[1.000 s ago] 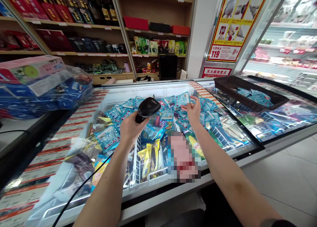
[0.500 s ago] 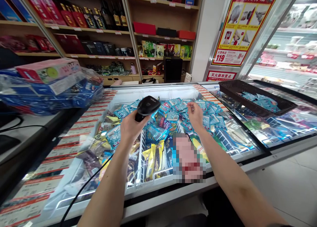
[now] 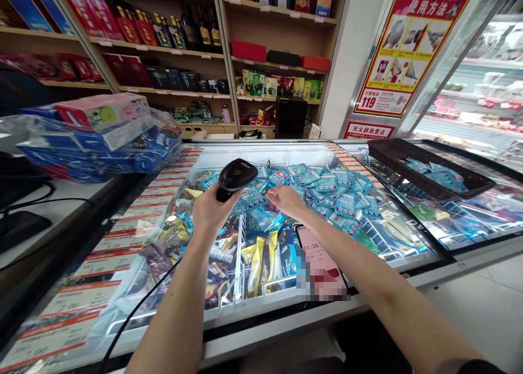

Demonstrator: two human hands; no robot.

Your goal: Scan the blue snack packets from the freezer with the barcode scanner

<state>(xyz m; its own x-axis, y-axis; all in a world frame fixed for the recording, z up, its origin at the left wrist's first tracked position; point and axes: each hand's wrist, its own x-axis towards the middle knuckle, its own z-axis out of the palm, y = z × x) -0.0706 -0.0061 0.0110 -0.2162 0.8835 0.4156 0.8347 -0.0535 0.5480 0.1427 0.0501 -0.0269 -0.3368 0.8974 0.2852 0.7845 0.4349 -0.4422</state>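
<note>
One scanner (image 3: 237, 174) gripped in our left hand (image 3: 210, 212), packets (image 3: 327, 184) beside our right hand (image 3: 286, 200), whose grip we cannot tell.

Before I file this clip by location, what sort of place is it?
Probably a shop or supermarket: a handheld scanner is held above many blue packets, rows of price labels run along the left, and shelving behind holds bottles for display.

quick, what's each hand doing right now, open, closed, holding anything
Left hand: closed, holding the black scanner.
Right hand: fingers curled at the blue packets; whether it grips one cannot be told.
</note>
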